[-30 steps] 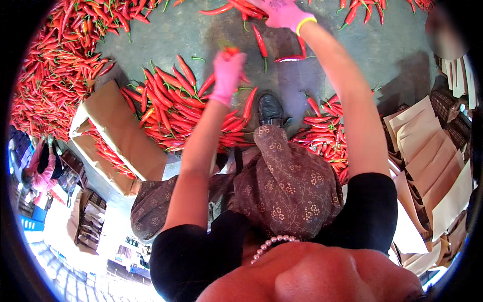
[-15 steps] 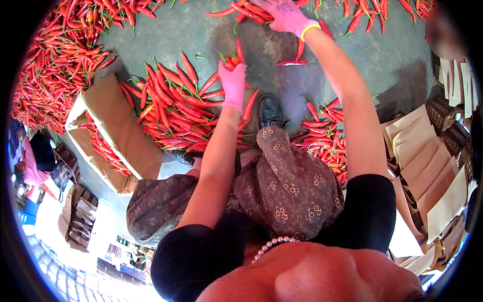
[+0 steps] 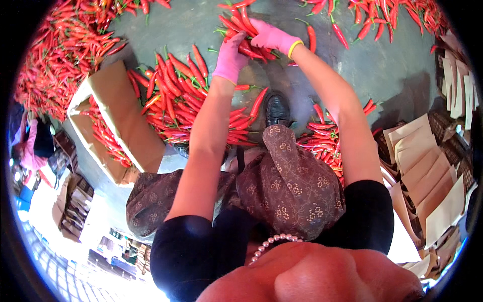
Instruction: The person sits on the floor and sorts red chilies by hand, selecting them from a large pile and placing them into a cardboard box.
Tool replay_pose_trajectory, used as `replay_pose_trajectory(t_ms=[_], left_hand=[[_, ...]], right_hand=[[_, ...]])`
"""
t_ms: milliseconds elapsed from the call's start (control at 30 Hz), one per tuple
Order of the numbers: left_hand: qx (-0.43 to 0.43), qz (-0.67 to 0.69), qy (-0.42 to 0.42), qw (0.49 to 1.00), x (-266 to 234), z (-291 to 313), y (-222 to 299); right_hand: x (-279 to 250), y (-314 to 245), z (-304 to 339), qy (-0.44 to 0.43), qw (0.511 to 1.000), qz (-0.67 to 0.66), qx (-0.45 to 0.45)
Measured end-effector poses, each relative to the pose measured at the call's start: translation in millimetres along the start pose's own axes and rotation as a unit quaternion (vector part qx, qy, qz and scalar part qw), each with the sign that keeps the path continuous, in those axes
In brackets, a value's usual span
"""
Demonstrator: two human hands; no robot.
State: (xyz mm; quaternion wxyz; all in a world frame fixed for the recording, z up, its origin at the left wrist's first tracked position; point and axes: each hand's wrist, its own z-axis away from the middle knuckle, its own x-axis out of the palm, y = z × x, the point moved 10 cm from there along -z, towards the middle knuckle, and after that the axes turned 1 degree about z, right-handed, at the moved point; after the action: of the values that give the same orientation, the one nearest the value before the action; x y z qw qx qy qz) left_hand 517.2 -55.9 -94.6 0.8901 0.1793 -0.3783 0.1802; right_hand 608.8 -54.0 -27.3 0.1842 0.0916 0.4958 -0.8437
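Observation:
My two hands, in pink gloves, are close together over the floor ahead of me. My left hand point(image 3: 231, 58) is closed around several red chili peppers. My right hand point(image 3: 271, 38) curls over a loose bunch of red chili peppers point(image 3: 240, 21), which fans out to the left and far side. Some chilies lie between the hands, where palms and fingertips are partly hidden. Closer to me, a pile of chilies point(image 3: 183, 103) spreads below and left of my left hand. Another, smaller chili pile point(image 3: 324, 143) lies under my right forearm.
A crate lined with brown paper point(image 3: 128, 116) stands at the left, with chilies inside. A large chili heap point(image 3: 55, 65) fills the far left, and more chilies point(image 3: 377, 17) lie far right. Paper-lined crates point(image 3: 417, 161) stand at the right. My black shoe point(image 3: 276, 108) is between the piles.
My left hand has moved away from me and rightward with its chilies, up to my right hand. My right hand has come nearer and left, now gripping a bunch of chilies.

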Motion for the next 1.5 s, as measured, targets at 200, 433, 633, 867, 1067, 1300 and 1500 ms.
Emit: replay_pose_trajectory(t_ms=[200,433,633,867,1067,1300,1500], left_hand=[[0.142,-0.569,-0.092,0.805,24.4,126.2,125.6],[0.142,-0.368,0.084,0.915,31.4,368.9,324.5],[0.283,-0.636,0.234,0.679,-95.0,409.2,388.1],[-0.019,-0.865,0.403,0.297,-229.0,356.3,454.0],[0.196,-0.878,0.418,0.128,-96.3,382.7,427.7],[0.406,-0.885,0.187,0.133,31.6,351.5,372.1],[0.319,-0.903,-0.029,0.288,62.7,174.1,160.5]], right_hand=[[92.4,-126.2,16.7,-0.104,0.868,-0.463,-0.144],[209.8,-358.2,16.7,-0.214,0.888,-0.363,-0.186],[182.4,-290.2,-0.5,-0.085,0.940,-0.249,-0.216],[-50.1,80.9,121.3,0.270,0.941,-0.158,0.129],[-57.0,89.8,187.4,0.264,0.850,0.453,0.045],[-64.1,99.2,174.3,0.221,0.893,0.389,0.049],[-96.9,109.4,111.0,0.270,0.913,0.231,0.202]])
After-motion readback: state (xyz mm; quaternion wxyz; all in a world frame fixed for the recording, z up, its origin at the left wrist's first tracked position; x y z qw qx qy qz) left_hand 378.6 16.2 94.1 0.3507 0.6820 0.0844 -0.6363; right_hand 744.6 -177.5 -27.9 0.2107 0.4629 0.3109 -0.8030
